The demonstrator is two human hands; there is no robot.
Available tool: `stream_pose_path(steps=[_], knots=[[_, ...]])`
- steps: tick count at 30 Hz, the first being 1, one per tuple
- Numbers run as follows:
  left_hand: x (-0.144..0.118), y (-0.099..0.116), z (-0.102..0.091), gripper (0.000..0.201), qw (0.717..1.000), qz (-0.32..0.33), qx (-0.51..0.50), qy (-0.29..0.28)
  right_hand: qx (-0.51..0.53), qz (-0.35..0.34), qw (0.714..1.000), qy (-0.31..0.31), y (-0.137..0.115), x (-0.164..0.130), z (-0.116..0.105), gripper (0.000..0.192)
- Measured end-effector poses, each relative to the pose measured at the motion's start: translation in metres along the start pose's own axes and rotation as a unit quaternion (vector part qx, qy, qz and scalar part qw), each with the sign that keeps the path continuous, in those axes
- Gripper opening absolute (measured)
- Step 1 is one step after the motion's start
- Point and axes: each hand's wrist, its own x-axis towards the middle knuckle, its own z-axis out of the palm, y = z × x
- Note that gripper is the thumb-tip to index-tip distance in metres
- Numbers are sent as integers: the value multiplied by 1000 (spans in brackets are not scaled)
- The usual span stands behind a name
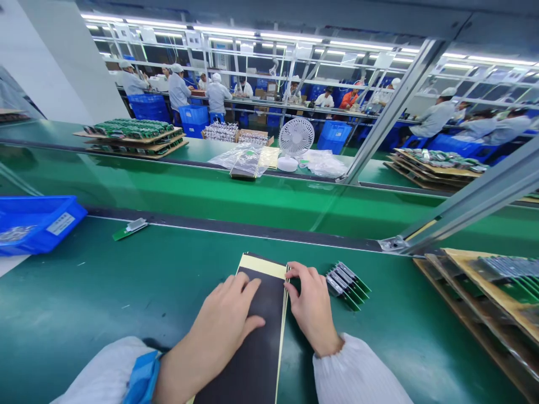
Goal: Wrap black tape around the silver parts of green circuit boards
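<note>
A small stack of long black sheets [265,314] with pale yellow edges lies on the green bench in front of me. Across its far end runs a pale yellow strip [264,265]. My left hand [223,314] rests on top of the stack, fingers stretched and thumb apart. At the far right corner, my right hand [310,303] has thumb and fingertips closed on the edge of the sheets, where several layers show. Just right of it stands a row of green circuit boards with grey metal parts [347,285]. The near end of the stack is partly hidden by my left arm.
A blue bin [63,224] holding small parts stands at the left, near a single circuit board [129,229]. Stacked boards on cardboard layers [467,303] occupy the right. Beyond the green belt [261,196] are a white fan [296,137] and a metal post [391,106]; several people work behind.
</note>
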Motion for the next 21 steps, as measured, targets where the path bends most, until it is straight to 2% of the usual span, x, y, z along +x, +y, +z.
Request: stream_pose_path(steps=[4, 9, 21], knots=[[21, -5, 14, 53, 997, 65, -33, 30, -1, 13, 1000, 4, -2, -8, 2, 30], [25, -14, 34, 53, 995, 74, -51, 44, 1, 25, 1000, 10, -9, -9, 3, 28], [24, -15, 35, 54, 993, 68, -74, 57, -21, 19, 1000, -14, -13, -8, 3, 34]])
